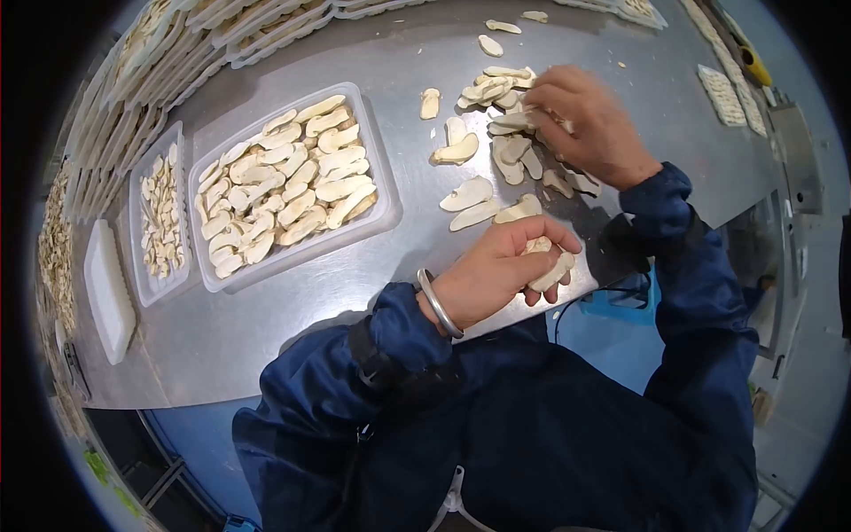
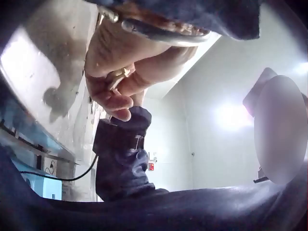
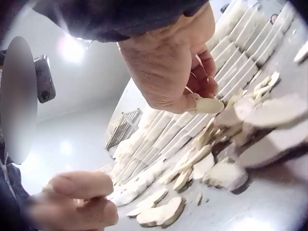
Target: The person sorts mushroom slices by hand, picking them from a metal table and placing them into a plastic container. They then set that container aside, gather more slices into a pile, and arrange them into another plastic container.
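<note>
My left hand (image 1: 487,275), with a metal bangle at its wrist, holds a few pale mushroom slices (image 1: 555,271) in its curled fingers near the table's front edge. The left wrist view shows an edge of a slice (image 2: 117,79) between thumb and fingers. Farther out, my right hand (image 1: 596,124) is over a loose pile of mushroom slices (image 1: 510,152), blurred in the head view. In the right wrist view its thumb and fingers pinch a single mushroom slice (image 3: 209,106) just above the pile. More slices (image 1: 467,193) lie flat between the pile and the left hand.
Left of the pile, a white plastic tray (image 1: 383,177) is filled with rows of large slices. Beside it stands a narrower tray (image 1: 182,208) of small pieces and an upturned white tray (image 1: 111,293). Stacked filled trays (image 1: 115,133) line the far left of the metal table (image 1: 292,328).
</note>
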A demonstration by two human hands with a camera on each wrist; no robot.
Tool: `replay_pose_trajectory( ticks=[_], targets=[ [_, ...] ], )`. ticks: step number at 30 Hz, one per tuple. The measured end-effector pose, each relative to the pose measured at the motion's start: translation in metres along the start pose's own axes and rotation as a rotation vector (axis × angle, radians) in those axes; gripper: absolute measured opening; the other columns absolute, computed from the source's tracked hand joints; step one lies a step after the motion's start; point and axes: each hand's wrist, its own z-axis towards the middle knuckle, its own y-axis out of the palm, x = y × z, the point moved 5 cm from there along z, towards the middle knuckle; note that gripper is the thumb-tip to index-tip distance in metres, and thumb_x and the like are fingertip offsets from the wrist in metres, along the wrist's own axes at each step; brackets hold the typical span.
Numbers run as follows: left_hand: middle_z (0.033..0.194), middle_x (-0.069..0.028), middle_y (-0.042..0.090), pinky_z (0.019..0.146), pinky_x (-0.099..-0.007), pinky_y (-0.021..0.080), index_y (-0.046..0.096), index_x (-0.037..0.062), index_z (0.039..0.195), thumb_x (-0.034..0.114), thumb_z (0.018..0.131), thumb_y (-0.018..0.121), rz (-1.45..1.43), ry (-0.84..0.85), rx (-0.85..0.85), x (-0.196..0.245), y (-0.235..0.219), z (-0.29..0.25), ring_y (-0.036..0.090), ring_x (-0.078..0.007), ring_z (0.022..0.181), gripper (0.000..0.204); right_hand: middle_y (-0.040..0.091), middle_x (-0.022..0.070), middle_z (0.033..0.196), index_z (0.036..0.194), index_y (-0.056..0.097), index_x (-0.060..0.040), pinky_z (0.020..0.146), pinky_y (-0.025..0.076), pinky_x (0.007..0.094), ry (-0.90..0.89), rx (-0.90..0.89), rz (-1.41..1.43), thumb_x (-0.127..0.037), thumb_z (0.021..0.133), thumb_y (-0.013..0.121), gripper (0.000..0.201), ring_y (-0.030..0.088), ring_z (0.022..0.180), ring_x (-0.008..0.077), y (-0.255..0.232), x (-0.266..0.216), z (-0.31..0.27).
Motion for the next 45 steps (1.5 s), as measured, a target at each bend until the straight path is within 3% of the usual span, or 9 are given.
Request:
replay_pose_trajectory(
  ticks=[3,6,10,15,18,25,32,35,45],
  targets=[
    [0.089,-0.0022,0.059,0.061,-0.0205,0.044,0.057,0.0035,0.117,0.013,0.1,0.048,0.184,0.041,0.117,0.001,-0.004,0.0,0.057,-0.0078,0.074,0.022,0.064,0.0121,0.089,0.097,0.066,-0.0039,0.073,0.047,0.0422,0.337,0.004,0.183,-0.01,0.085,0.061,0.015,0.06,0.082,0.0331,-0.012,0.035,-0.018],
    [0.088,-0.0034,0.058,0.064,-0.0235,0.045,0.057,0.0033,0.116,0.007,0.098,0.046,0.429,0.147,0.234,0.01,0.0,-0.005,0.058,-0.0097,0.076,0.022,0.063,0.0121,0.088,0.099,0.066,-0.0042,0.075,0.048,0.0424,0.246,0.101,-0.126,-0.011,0.085,0.062,0.016,0.06,0.083,0.0329,-0.029,0.033,-0.02],
    [0.089,-0.0071,0.059,0.069,-0.028,0.047,0.057,0.0007,0.113,-0.001,0.093,0.044,0.896,0.521,0.339,0.021,0.003,-0.007,0.058,-0.0145,0.078,0.024,0.061,0.0123,0.097,0.1,0.067,-0.0026,0.081,0.047,0.0414,-0.044,0.032,0.03,-0.009,0.081,0.061,0.02,0.058,0.092,0.0306,-0.006,-0.01,-0.007],
    [0.09,-0.0093,0.059,0.072,-0.0286,0.047,0.057,-0.0007,0.112,-0.005,0.091,0.043,1.208,0.791,0.481,0.039,0.008,-0.016,0.058,-0.0173,0.078,0.026,0.058,0.012,0.094,0.089,0.063,-0.0008,0.079,0.047,0.0409,0.048,-0.037,-0.068,-0.007,0.078,0.061,0.013,0.055,0.091,0.0314,0.009,-0.008,-0.004],
    [0.089,-0.0078,0.059,0.068,-0.0249,0.046,0.057,0.001,0.113,0.0,0.094,0.044,0.825,0.677,0.354,0.029,0.006,-0.012,0.055,-0.0131,0.073,0.024,0.058,0.0117,0.09,0.086,0.062,-0.0011,0.078,0.046,0.0409,0.048,0.01,-0.009,-0.007,0.079,0.06,0.01,0.055,0.089,0.0314,0.008,-0.003,-0.008],
    [0.089,-0.0045,0.06,0.054,-0.0199,0.038,0.048,0.0032,0.125,0.01,0.099,0.044,0.372,-0.067,-0.04,0.001,0.014,-0.007,0.048,-0.0056,0.06,0.027,0.059,0.0093,0.085,0.086,0.059,0.001,0.071,0.044,0.0342,0.341,0.015,0.089,-0.012,0.083,0.064,0.014,0.057,0.08,0.0223,-0.022,0.034,-0.032],
    [0.094,-0.0088,0.06,0.051,-0.0189,0.039,0.047,0.0019,0.126,0.009,0.098,0.045,0.089,-0.072,0.128,0.001,0.0,-0.002,0.055,-0.0099,0.064,0.029,0.064,0.0109,0.069,0.088,0.066,0.0035,0.06,0.046,0.0339,0.625,0.022,0.34,-0.019,0.081,0.063,0.024,0.057,0.061,0.0184,-0.021,0.047,-0.047],
    [0.093,-0.0101,0.06,0.048,-0.0199,0.035,0.047,0.0013,0.125,0.008,0.097,0.047,-0.102,-0.015,0.136,0.005,-0.007,-0.001,0.051,-0.0093,0.061,0.029,0.062,0.0044,0.075,0.086,0.059,0.0026,0.067,0.044,0.0292,0.711,-0.047,0.459,-0.013,0.084,0.062,0.016,0.054,0.072,0.0109,-0.017,0.046,-0.05],
    [0.096,-0.0151,0.061,0.046,-0.0215,0.035,0.048,0.0024,0.128,0.032,0.106,0.029,-0.284,-0.047,0.151,0.013,0.001,-0.001,0.046,-0.011,0.057,0.041,0.058,0.0111,0.087,0.087,0.061,-0.0011,0.074,0.047,0.0377,-0.054,-0.173,0.348,-0.007,0.078,0.062,0.011,0.058,0.086,0.0291,-0.046,-0.05,-0.023]
  ],
)
